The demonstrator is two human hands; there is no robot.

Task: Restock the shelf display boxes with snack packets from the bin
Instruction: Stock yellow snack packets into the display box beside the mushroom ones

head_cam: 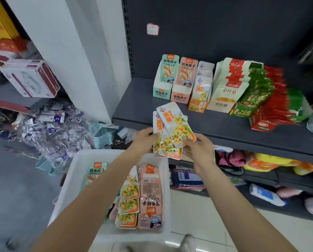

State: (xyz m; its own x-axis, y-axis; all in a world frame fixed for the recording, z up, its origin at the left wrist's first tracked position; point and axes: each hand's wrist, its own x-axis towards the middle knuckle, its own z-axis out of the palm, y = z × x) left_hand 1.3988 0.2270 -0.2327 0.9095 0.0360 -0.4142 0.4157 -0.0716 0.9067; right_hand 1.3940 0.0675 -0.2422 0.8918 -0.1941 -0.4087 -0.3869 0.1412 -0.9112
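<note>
Both hands gripped a fanned stack of orange snack packets (170, 131) between them, left hand (143, 140) and right hand (199, 150), above the white bin (75, 170), before the shelf (224, 128).

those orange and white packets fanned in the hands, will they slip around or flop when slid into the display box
The orange and white packets look glossy, so they probably slide against each other; they already sit fanned between the left hand and right hand. They stand up flat above the grip, suggesting fairly stiff, light pouches. The orange display box is narrow, so squaring the stack first may help.
</note>
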